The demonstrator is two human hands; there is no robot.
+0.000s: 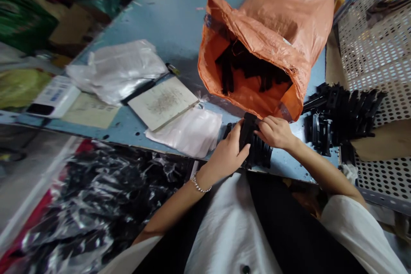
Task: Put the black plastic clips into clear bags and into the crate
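Observation:
My left hand [228, 154] and my right hand [275, 132] both grip a black plastic part [247, 130], held over a row of similar black parts [261, 154] at the near edge of the blue table [167, 17]. Fingers of both hands are closed around the piece. Just beyond it lies an open orange woven sack [272, 38] on its side, with more black parts [250, 68] inside. A bead bracelet circles my left wrist.
A heap of black parts [340, 113] lies to the right, beside a white perforated metal rack [375, 51]. Clear plastic bags [118, 68], a notebook [162, 102] and white bags [189, 130] lie at left. Bagged dark goods [96, 205] fill the floor at lower left.

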